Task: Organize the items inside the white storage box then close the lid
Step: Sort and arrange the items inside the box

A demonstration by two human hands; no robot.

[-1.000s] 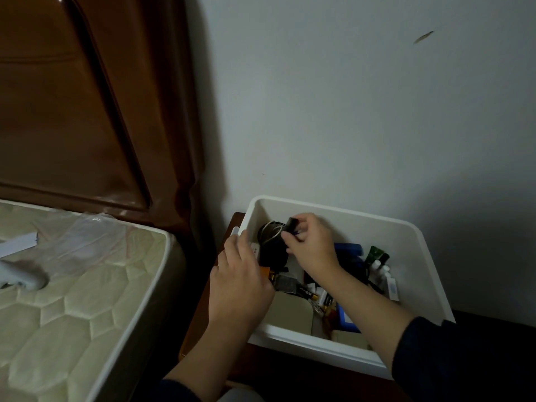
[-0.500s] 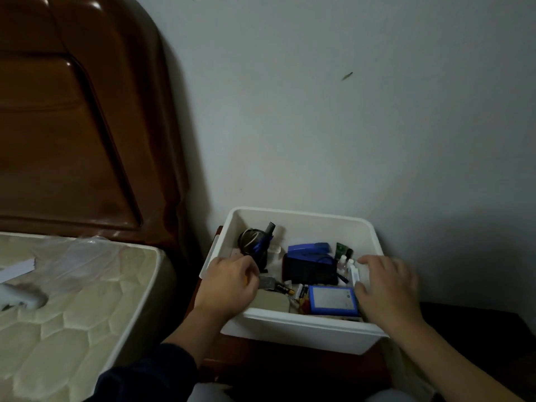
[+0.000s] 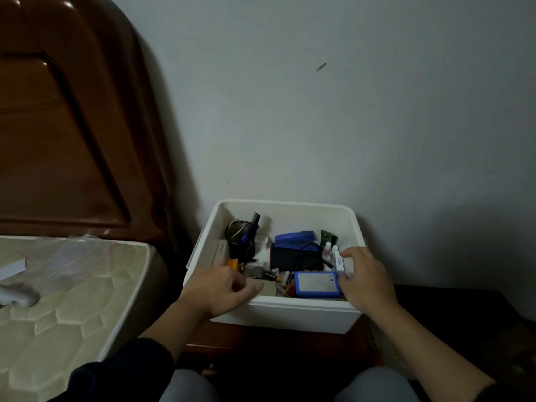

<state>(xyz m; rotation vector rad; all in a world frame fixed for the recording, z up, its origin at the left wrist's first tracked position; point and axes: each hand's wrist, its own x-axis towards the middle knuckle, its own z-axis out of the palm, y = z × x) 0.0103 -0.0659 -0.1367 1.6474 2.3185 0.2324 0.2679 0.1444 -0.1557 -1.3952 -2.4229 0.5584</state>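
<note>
The white storage box [image 3: 290, 313] stands open on a dark wooden nightstand against the wall. Inside are a black cup with pens [image 3: 242, 242], a blue stapler [image 3: 294, 237], a black pouch [image 3: 295, 256], a green tube [image 3: 327, 236], small white bottles [image 3: 330, 252], a blue-edged pack [image 3: 316, 284] and several small loose items. My left hand [image 3: 217, 291] lies over the front-left corner, fingers curled over the rim. At the front-right corner my right hand [image 3: 367, 281] has its fingers spread, next to the blue-edged pack. No lid is in view.
A mattress [image 3: 66, 311] lies to the left, with a clear plastic bag [image 3: 66, 256] and a white object [image 3: 17, 295] on it. A brown headboard [image 3: 63, 126] rises behind it. The grey wall [image 3: 348, 111] is right behind the box. My knees are at the bottom edge.
A second ago my right hand held something at the black cup while my left was inside the box. Both hands have since drawn back to the front corners.
</note>
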